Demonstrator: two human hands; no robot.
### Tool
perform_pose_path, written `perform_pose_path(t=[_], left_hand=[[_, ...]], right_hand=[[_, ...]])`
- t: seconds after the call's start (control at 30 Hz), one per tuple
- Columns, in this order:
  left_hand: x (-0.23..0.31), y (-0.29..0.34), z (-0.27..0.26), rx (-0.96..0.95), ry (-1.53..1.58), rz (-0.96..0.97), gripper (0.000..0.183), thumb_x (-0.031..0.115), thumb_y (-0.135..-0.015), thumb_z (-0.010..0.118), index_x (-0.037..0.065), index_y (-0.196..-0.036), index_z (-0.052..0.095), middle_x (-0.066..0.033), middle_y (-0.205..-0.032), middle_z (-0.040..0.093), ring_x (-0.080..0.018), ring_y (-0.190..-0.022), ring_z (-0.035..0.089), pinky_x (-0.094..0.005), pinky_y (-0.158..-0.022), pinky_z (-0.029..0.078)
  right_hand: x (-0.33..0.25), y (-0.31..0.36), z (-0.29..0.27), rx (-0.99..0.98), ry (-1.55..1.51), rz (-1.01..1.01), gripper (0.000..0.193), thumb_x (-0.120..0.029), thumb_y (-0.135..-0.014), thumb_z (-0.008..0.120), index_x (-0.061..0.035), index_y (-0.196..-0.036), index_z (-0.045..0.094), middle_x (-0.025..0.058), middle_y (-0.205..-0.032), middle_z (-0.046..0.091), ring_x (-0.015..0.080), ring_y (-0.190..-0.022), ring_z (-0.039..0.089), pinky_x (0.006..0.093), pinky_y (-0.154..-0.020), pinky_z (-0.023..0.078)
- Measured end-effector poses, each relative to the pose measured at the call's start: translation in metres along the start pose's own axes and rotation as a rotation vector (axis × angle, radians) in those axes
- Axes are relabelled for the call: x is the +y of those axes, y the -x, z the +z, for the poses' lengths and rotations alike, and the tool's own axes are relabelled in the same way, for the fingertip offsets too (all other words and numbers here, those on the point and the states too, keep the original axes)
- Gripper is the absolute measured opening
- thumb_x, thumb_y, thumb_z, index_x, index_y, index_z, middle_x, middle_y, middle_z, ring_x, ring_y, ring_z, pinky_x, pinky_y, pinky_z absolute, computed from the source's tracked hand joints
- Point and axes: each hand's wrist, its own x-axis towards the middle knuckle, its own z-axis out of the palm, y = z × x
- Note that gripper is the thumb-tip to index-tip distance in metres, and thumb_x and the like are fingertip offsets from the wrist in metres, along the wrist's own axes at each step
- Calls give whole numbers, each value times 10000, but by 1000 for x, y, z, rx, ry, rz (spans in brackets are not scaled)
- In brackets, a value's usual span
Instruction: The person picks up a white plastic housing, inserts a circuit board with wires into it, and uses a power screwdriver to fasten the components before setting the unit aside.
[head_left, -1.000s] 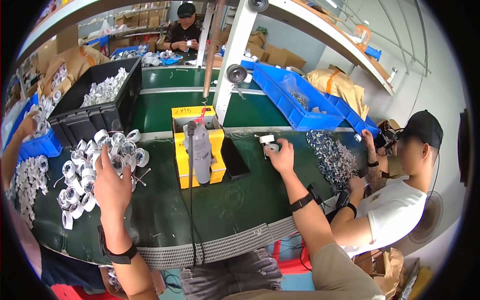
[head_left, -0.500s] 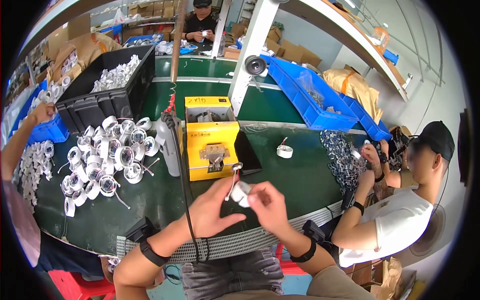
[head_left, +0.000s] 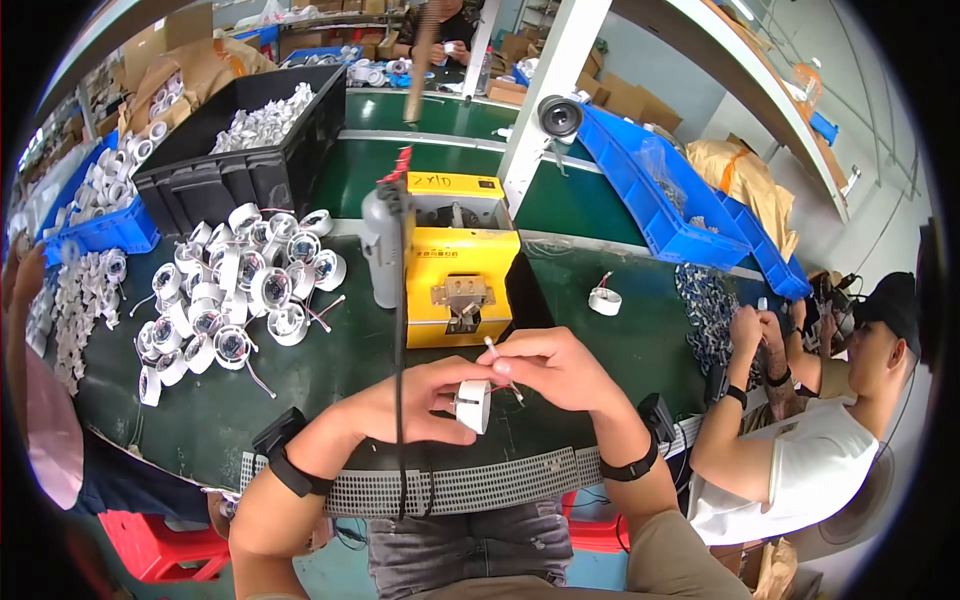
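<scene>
My left hand [head_left: 415,400] is closed round a white ring-shaped housing [head_left: 474,408], which stands on its side between thumb and fingers. Right beside it, my right hand [head_left: 555,368] pinches the thin wire lead with a small white plug [head_left: 490,346] that comes from the housing. Both hands are over the near edge of the green bench, in front of a yellow box-shaped machine [head_left: 460,275] with a metal bracket on its front. To the left lies a pile of similar white housings [head_left: 235,285] with dark round insides and loose wires.
A grey hand tool [head_left: 383,250] hangs left of the machine, its black cable crossing my left forearm. One white housing [head_left: 604,300] lies apart at right. A black crate [head_left: 210,185], blue bins [head_left: 650,190] and small parts [head_left: 695,310] surround the bench. Co-workers sit at both sides.
My left hand has turned the housing onto its side, and my right hand has shifted from the housing to its wire lead. The whole view has swung a little to the left.
</scene>
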Motion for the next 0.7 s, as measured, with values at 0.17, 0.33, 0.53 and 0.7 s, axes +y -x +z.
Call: perform_pose_path(t=[0.17, 0.33, 0.53, 0.7], left_hand=[[6, -1, -4, 29, 365, -82, 625, 4, -818, 672, 34, -1380, 400, -88, -1303, 498, -188, -1197, 490, -345, -1022, 399], [0, -3, -4, 144, 595, 46, 502, 319, -967, 489, 46, -1378, 392, -128, -1256, 529, -261, -1119, 549, -383, -881, 478], [-4, -11, 1, 232, 538, -64, 473, 306, -1013, 386, 17, -1388, 368, -128, -1183, 571, -237, -1012, 601, -358, -824, 505], [-8, -12, 5, 233, 550, -115, 428, 242, -1017, 406, 19, -1382, 395, -94, -1154, 583, -183, -1010, 602, -340, -847, 527]], right_hand=[[25, 9, 10, 163, -688, 144, 198, -95, -898, 615, 82, -976, 657, 82, -730, 610, 144, -657, 581, 282, -597, 502], [27, 4, 16, 210, -378, -49, 137, -81, -856, 664, 42, -797, 655, 50, -681, 557, 130, -644, 530, 281, -591, 426], [22, 2, 29, 326, 264, -178, 140, -70, -755, 726, -40, -686, 608, 12, -617, 517, 169, -628, 493, 312, -558, 382], [16, 3, 37, 396, 396, -270, 112, -65, -733, 738, -51, -761, 630, 17, -653, 504, 167, -629, 492, 316, -574, 404]])
